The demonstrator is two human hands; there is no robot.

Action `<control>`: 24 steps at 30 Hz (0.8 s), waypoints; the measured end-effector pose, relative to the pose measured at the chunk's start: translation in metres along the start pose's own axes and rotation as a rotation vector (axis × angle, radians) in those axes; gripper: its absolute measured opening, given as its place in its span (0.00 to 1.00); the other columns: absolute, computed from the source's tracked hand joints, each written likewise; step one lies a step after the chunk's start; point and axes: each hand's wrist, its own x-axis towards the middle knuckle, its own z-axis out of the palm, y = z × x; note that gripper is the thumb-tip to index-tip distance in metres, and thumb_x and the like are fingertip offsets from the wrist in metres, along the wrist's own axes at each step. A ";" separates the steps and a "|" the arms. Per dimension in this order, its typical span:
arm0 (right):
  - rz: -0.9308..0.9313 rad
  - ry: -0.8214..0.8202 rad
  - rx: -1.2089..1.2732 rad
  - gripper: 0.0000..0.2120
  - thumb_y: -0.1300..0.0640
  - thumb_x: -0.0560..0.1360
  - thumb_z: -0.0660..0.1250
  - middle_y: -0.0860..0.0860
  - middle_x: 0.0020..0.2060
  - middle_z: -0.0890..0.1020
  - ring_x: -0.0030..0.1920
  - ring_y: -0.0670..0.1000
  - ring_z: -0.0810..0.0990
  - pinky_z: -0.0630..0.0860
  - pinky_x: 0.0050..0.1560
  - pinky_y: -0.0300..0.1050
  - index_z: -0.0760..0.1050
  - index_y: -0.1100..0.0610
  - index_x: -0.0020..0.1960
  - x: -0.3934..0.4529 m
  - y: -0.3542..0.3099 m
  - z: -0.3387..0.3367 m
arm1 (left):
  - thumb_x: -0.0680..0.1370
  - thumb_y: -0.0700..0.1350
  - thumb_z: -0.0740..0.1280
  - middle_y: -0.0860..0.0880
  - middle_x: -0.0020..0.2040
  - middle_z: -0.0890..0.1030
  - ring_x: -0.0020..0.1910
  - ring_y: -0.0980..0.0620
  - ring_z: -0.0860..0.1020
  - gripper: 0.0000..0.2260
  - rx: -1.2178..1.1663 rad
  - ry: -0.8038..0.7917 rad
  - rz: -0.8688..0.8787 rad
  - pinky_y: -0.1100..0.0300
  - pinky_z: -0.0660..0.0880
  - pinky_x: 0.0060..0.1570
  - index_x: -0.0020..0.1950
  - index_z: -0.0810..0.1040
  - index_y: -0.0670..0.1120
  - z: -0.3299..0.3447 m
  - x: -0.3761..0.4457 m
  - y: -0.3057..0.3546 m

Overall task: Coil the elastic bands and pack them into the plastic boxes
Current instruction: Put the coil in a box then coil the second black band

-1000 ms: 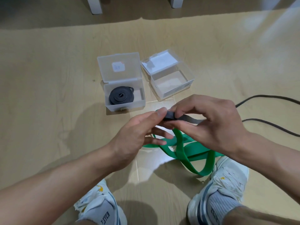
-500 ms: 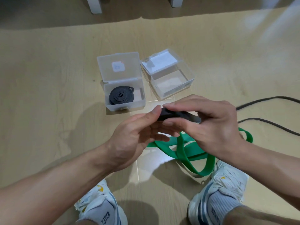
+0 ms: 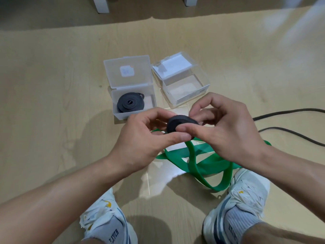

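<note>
Rubbery black coil [image 3: 177, 125] is pinched by left hand [image 3: 140, 143] & right hand [image 3: 223, 131]; light, springy, prob. unwinds unless squeezed across its flat faces.

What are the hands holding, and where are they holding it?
Both hands, left hand and right hand, hold a rolled-up black elastic band, pinching the coil by its outer edge with thumbs and fingers.

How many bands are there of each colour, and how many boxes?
Black bands: 2, one coiled in the left box, one held by the left hand and right hand
Green band: 1, loose on the floor
Boxes: 2, the right box empty
Total: 5
</note>
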 end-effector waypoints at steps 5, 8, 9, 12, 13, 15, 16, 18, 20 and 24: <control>0.129 -0.013 0.208 0.09 0.56 0.64 0.78 0.57 0.34 0.87 0.37 0.60 0.87 0.85 0.45 0.48 0.82 0.57 0.42 0.002 -0.001 0.005 | 0.61 0.39 0.78 0.43 0.41 0.87 0.42 0.48 0.86 0.15 -0.268 0.009 -0.185 0.61 0.82 0.45 0.47 0.85 0.41 0.002 -0.001 0.002; 0.170 -0.006 0.296 0.08 0.60 0.67 0.77 0.56 0.39 0.88 0.41 0.52 0.88 0.82 0.45 0.40 0.85 0.56 0.47 0.003 0.001 0.007 | 0.62 0.36 0.76 0.43 0.42 0.86 0.41 0.48 0.87 0.18 -0.496 0.072 -0.282 0.62 0.82 0.44 0.51 0.82 0.37 0.006 0.000 0.002; 0.178 -0.016 0.306 0.10 0.62 0.69 0.76 0.54 0.41 0.88 0.44 0.49 0.88 0.81 0.46 0.37 0.85 0.55 0.50 0.003 0.002 0.008 | 0.62 0.36 0.75 0.43 0.42 0.86 0.41 0.49 0.87 0.19 -0.548 0.097 -0.296 0.63 0.82 0.43 0.52 0.82 0.36 0.007 0.001 0.003; 0.180 -0.039 0.279 0.14 0.64 0.72 0.74 0.48 0.44 0.88 0.47 0.43 0.87 0.79 0.47 0.32 0.84 0.53 0.55 0.002 0.002 0.010 | 0.63 0.34 0.74 0.42 0.44 0.86 0.41 0.50 0.86 0.21 -0.616 0.130 -0.315 0.64 0.82 0.43 0.56 0.80 0.35 0.008 0.000 0.007; 0.171 -0.035 0.263 0.13 0.64 0.72 0.74 0.47 0.44 0.88 0.47 0.43 0.87 0.79 0.48 0.32 0.84 0.52 0.55 0.002 0.003 0.011 | 0.63 0.34 0.73 0.42 0.45 0.86 0.42 0.50 0.87 0.21 -0.631 0.121 -0.325 0.64 0.82 0.44 0.56 0.80 0.35 0.008 0.000 0.007; 0.133 -0.010 0.205 0.12 0.63 0.72 0.74 0.47 0.44 0.88 0.48 0.45 0.87 0.80 0.49 0.35 0.84 0.52 0.54 0.003 0.004 0.011 | 0.65 0.35 0.72 0.41 0.47 0.86 0.44 0.49 0.87 0.20 -0.659 0.088 -0.356 0.62 0.83 0.47 0.57 0.80 0.35 0.008 -0.002 0.007; 0.113 -0.003 0.178 0.12 0.63 0.72 0.75 0.47 0.45 0.88 0.48 0.45 0.87 0.81 0.50 0.36 0.84 0.52 0.53 0.003 0.005 0.010 | 0.67 0.36 0.72 0.40 0.48 0.86 0.45 0.48 0.87 0.20 -0.663 0.072 -0.367 0.61 0.83 0.48 0.58 0.80 0.35 0.008 -0.001 0.008; 0.103 -0.012 0.163 0.11 0.63 0.73 0.74 0.48 0.44 0.89 0.48 0.47 0.87 0.82 0.51 0.41 0.85 0.51 0.53 0.002 0.008 0.009 | 0.69 0.40 0.71 0.39 0.49 0.86 0.46 0.47 0.86 0.17 -0.620 0.043 -0.367 0.59 0.83 0.50 0.56 0.81 0.36 0.006 0.000 0.009; 0.123 -0.040 0.146 0.11 0.63 0.73 0.74 0.48 0.45 0.88 0.48 0.47 0.87 0.83 0.52 0.43 0.85 0.52 0.53 0.001 0.008 0.005 | 0.69 0.43 0.72 0.39 0.48 0.87 0.46 0.47 0.87 0.15 -0.525 0.037 -0.347 0.59 0.83 0.48 0.53 0.83 0.36 0.005 0.001 0.010; 0.130 -0.094 -0.034 0.09 0.60 0.76 0.73 0.44 0.45 0.88 0.49 0.43 0.87 0.82 0.56 0.43 0.85 0.50 0.53 0.005 0.004 -0.005 | 0.70 0.42 0.75 0.41 0.44 0.88 0.44 0.47 0.87 0.10 -0.259 0.018 -0.304 0.60 0.83 0.45 0.49 0.86 0.39 0.003 0.000 0.005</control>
